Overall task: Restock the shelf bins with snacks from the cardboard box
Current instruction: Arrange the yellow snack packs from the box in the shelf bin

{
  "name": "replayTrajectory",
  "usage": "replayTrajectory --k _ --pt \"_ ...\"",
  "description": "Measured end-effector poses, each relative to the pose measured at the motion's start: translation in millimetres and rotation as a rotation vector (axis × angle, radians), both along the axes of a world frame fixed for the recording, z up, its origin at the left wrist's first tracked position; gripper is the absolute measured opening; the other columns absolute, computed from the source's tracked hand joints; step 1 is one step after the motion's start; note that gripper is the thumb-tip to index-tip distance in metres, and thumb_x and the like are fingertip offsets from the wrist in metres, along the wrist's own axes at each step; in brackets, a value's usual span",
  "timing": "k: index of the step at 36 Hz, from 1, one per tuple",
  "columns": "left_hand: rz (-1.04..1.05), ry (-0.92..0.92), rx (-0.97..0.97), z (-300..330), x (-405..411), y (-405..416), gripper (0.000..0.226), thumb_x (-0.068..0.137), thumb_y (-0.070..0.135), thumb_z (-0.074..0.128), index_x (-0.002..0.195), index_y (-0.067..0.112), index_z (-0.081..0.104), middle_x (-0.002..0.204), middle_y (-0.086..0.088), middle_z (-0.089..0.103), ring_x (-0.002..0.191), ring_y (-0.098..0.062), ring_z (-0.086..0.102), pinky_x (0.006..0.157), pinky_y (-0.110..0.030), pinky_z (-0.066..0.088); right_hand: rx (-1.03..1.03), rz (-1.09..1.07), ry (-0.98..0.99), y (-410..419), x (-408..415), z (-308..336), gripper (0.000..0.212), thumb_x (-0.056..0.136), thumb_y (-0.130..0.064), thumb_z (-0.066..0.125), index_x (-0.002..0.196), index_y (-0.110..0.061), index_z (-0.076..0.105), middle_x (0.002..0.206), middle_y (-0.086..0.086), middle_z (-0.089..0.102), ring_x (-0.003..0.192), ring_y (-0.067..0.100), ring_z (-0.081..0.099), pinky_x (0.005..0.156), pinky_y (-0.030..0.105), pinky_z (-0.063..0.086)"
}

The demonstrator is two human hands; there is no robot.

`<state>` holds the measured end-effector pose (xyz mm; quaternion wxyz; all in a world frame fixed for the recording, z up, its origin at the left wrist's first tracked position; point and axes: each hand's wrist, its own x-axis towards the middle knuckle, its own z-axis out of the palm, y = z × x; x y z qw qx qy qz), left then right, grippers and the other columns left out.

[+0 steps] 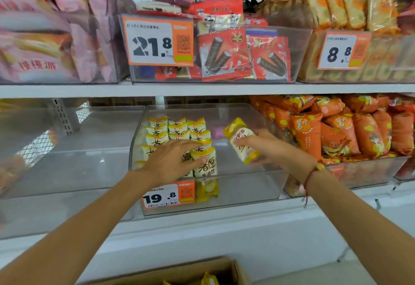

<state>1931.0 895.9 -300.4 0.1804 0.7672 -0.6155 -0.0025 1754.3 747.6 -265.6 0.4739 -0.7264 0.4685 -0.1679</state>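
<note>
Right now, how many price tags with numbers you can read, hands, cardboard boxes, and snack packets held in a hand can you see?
Readable price tags: 3
Hands (left, right): 2
Cardboard box: 1
Held yellow packet: 1
Total: 7

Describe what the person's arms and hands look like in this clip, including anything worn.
Both forearms are bare, with no sleeves or gloves in view. The left hand wears nothing visible. By the right hand, the wrist carries a thin red string bracelet with loose ends hanging down, plus a small yellow piece on the wrist.

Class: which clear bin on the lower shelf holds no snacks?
The left bin; the middle bin holds yellow packets, the right bin orange packets.
</note>
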Motion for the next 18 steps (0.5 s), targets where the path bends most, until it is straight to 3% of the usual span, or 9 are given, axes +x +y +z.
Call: replayTrajectory --k 2,3,6,8,10,13,15,18 --pt "-0.004 -0.02 0.0 -1 1 -5 0.062 0.085 0.067 0.045 0.14 0.039 0.042 0.147 0.01 0.042 0.135 -0.014 0.034 0.11 -0.042 0.032 -0.137 0.036 0.126 -13 15 6 0.091 0.076 -0.032 0.079 0.142 0.003 0.027 0.125 0.013 0.055 0.084 0.019 0.064 0.041 0.021 0.05" --pt "-0.004 -0.018 -0.009 -3 3 -6 0.059 0.087 0.062 0.05 0.14 0.038 0.044 0.147 0.01 0.043 0.135 -0.014 0.034 0.11 -0.042 0.032 -0.232 0.074 0.213 -21 22 9 0.092 0.075 -0.033 0.08 0.14 0.002 0.027 0.125 0.012 0.053 0.09 0.022 0.063 0.039 0.02 0.047" --pt "-0.021 0.008 -0.052 -8 7 -8 0.052 0.088 0.056 0.054 0.136 0.038 0.049 0.144 0.013 0.045 0.134 -0.011 0.034 0.11 -0.034 0.029 -0.49 0.241 0.413 -42 42 16 0.047 0.074 -0.037 0.079 0.107 -0.015 0.053 0.107 0.007 0.059 0.087 0.02 0.061 0.044 0.021 0.046" --pt "-0.03 0.01 -0.074 -12 10 -10 0.049 0.088 0.054 0.054 0.134 0.038 0.051 0.143 0.014 0.045 0.134 -0.009 0.033 0.109 -0.03 0.026 -0.56 0.293 0.459 -58 59 15 0.034 0.074 -0.039 0.079 0.093 -0.017 0.062 0.102 0.006 0.066 0.082 0.02 0.063 0.045 0.02 0.048" --pt "-0.028 0.004 -0.084 -14 11 -12 0.049 0.089 0.055 0.053 0.134 0.039 0.05 0.144 0.016 0.044 0.134 -0.009 0.033 0.109 -0.029 0.024 -0.611 0.301 0.481 -72 76 12 0.049 0.073 -0.04 0.08 0.11 -0.015 0.061 0.116 0.009 0.065 0.093 0.024 0.064 0.059 0.023 0.053" --pt "-0.023 0.008 -0.094 -14 11 -12 0.048 0.089 0.055 0.053 0.134 0.04 0.051 0.143 0.018 0.043 0.133 -0.008 0.032 0.107 -0.027 0.025 -0.712 0.282 0.57 -90 100 4 0.088 0.07 -0.045 0.081 0.139 -0.01 0.04 0.135 0.014 0.053 0.118 0.031 0.054 0.087 0.032 0.046" --pt "-0.015 0.012 -0.107 -13 10 -11 0.048 0.088 0.055 0.055 0.133 0.039 0.052 0.141 0.018 0.045 0.131 -0.007 0.035 0.106 -0.026 0.027 -0.654 0.261 0.503 -96 113 -4 0.084 0.072 -0.038 0.081 0.139 -0.01 0.04 0.135 0.01 0.053 0.122 0.027 0.051 0.089 0.027 0.041" --pt "0.023 0.024 -0.152 -12 7 -9 0.05 0.084 0.058 0.058 0.129 0.038 0.056 0.135 0.016 0.052 0.125 -0.007 0.041 0.102 -0.029 0.036 -0.539 0.239 0.23 -100 123 -23 0.066 0.075 -0.016 0.081 0.133 -0.01 0.051 0.131 0.007 0.056 0.121 0.022 0.053 0.091 0.022 0.041"
